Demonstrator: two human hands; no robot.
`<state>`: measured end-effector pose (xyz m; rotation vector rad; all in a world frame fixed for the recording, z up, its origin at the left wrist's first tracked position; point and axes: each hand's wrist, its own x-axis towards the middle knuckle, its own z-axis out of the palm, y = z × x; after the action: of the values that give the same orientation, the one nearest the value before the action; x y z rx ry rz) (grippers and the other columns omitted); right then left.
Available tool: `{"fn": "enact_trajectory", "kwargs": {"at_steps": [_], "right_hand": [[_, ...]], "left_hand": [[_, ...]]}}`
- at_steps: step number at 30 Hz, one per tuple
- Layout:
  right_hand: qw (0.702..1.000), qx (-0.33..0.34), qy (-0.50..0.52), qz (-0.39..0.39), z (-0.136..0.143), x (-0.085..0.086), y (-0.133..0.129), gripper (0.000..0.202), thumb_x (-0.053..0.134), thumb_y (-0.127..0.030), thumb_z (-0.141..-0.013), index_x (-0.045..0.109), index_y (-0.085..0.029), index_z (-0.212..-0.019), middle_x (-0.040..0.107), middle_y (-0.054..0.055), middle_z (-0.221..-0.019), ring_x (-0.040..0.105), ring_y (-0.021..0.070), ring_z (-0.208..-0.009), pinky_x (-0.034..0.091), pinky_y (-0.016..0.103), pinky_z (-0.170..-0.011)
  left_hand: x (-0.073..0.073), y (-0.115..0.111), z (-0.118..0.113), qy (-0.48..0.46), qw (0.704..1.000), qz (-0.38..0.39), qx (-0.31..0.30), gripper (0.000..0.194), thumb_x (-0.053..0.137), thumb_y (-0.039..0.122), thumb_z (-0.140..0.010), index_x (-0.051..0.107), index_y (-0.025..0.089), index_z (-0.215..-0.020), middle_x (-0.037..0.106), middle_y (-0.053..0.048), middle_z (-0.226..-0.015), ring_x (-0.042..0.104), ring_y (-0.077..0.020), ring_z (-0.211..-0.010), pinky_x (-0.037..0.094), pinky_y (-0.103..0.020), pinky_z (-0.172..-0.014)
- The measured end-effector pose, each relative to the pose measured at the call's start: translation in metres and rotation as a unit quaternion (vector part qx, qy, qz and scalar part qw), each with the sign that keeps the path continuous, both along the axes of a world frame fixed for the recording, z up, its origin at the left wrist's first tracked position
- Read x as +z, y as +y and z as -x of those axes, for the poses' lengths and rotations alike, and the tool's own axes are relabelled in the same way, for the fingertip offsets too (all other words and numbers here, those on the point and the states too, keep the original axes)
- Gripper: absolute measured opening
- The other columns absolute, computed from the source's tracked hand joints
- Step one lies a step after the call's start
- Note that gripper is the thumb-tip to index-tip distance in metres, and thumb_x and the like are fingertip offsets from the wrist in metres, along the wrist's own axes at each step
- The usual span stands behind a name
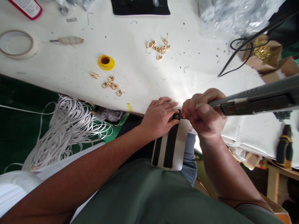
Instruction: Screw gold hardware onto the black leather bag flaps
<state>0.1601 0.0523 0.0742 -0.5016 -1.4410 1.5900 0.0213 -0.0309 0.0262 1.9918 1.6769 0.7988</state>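
My left hand lies flat with its fingers spread over the upper part of a white board at the table's front edge. Black strips run down the board, and a small dark piece shows between my left thumb and forefinger. Just to the right, my right hand is wrapped round the front end of a long grey power tool. The tool's tip meets the dark piece, mostly hidden by my right fingers. Gold metal fittings lie loose further back on the table.
On the white table are a yellow pot, more gold fittings, a tape roll, an awl and a black cable. Pliers sit at the right edge. White cord is heaped below left.
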Motion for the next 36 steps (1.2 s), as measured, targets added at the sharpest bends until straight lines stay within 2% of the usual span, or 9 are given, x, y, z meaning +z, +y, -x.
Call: {"fn": "enact_trajectory", "kwargs": {"at_steps": [7,14,22,27,36], "right_hand": [[0.997,-0.062,0.041,0.004,-0.004,-0.003,-0.004,0.037,0.086,-0.042,-0.081,0.054,-0.025,-0.074,0.046,-0.009,-0.055,0.04,0.009,-0.039,0.041,0.028,-0.039],[0.996,-0.087,0.009,-0.017,0.001,-0.001,-0.007,0.038,0.08,-0.036,-0.086,0.047,-0.026,-0.07,0.038,-0.011,-0.051,0.034,0.0082,-0.036,0.041,0.027,-0.038],[1.0,0.001,0.014,-0.002,0.0,-0.001,0.005,0.037,0.083,-0.034,-0.084,0.049,-0.025,-0.071,0.038,-0.011,-0.049,0.035,0.0075,-0.037,0.041,0.025,-0.037],[0.999,0.035,0.012,0.032,0.0,-0.007,0.018,0.04,0.084,-0.04,-0.083,0.048,-0.026,-0.071,0.036,-0.012,-0.05,0.033,0.0077,-0.038,0.041,0.026,-0.037],[0.994,0.049,0.03,0.093,-0.002,-0.008,0.025,0.033,0.084,-0.034,-0.08,0.054,-0.026,-0.071,0.037,-0.01,-0.052,0.032,0.0094,-0.039,0.037,0.028,-0.038]], "left_hand": [[0.001,0.0,-0.001,0.007,1.0,-0.006,0.003,0.023,0.079,0.034,-0.09,0.077,0.022,-0.11,0.074,-0.007,-0.138,0.057,-0.0314,-0.136,0.046,-0.049,-0.106],[-0.002,0.0,-0.001,0.008,1.0,-0.016,0.005,0.023,0.08,0.034,-0.089,0.077,0.022,-0.109,0.074,-0.006,-0.138,0.057,-0.0313,-0.135,0.047,-0.049,-0.104],[-0.002,0.0,0.0,0.012,1.0,0.0,-0.002,0.026,0.077,0.037,-0.091,0.077,0.023,-0.113,0.072,-0.007,-0.139,0.055,-0.0323,-0.137,0.045,-0.05,-0.106],[-0.002,0.0,0.001,0.015,1.0,0.002,-0.011,0.028,0.077,0.039,-0.092,0.076,0.023,-0.115,0.072,-0.008,-0.14,0.054,-0.0323,-0.137,0.044,-0.05,-0.107],[-0.005,0.001,0.0,0.026,1.0,-0.005,-0.004,0.03,0.079,0.039,-0.091,0.075,0.023,-0.115,0.073,-0.007,-0.139,0.055,-0.0324,-0.136,0.045,-0.05,-0.106]]}}
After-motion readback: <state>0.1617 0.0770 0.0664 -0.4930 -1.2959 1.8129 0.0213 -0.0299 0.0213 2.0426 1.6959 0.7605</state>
